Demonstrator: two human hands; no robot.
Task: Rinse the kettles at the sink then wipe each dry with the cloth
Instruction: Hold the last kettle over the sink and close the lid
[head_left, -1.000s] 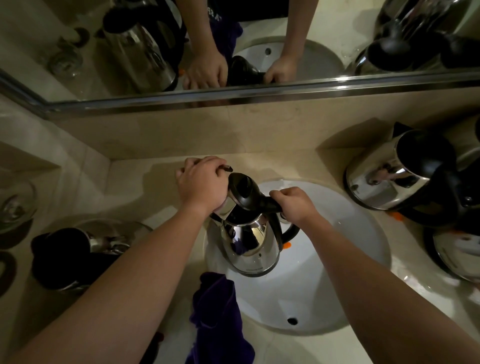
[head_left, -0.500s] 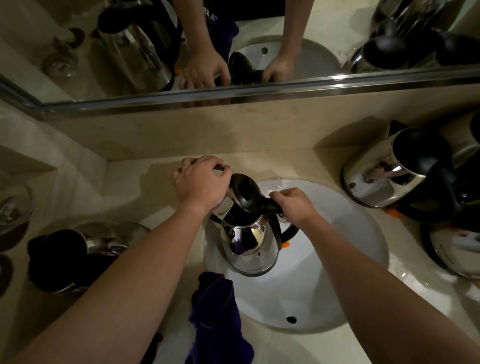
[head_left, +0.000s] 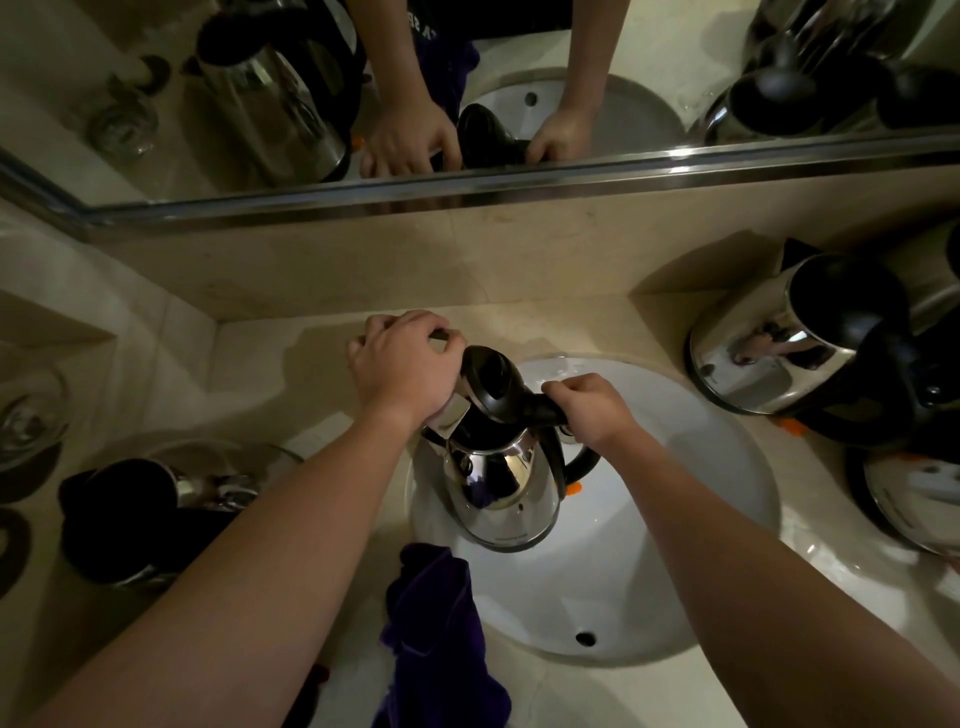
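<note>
A steel kettle (head_left: 506, 488) with its black lid (head_left: 491, 384) flipped open is held upright over the left part of the white sink basin (head_left: 675, 519). My right hand (head_left: 592, 410) grips the top of its black handle. My left hand (head_left: 402, 364) is curled over the tap behind the kettle's spout; only a dark tip of the tap shows past the fingers. A purple cloth (head_left: 436, 623) lies bunched on the counter at the basin's near left rim. No running water is visible.
Another kettle (head_left: 130, 519) lies on the counter at the left. Two more stand at the right, one at the back (head_left: 779, 343) and one nearer (head_left: 914, 499). A glass (head_left: 26, 415) sits far left. The mirror (head_left: 467, 78) spans the back wall.
Hardly anything: my left hand has closed slightly more over the tap, while the kettle and my right hand stay where they were.
</note>
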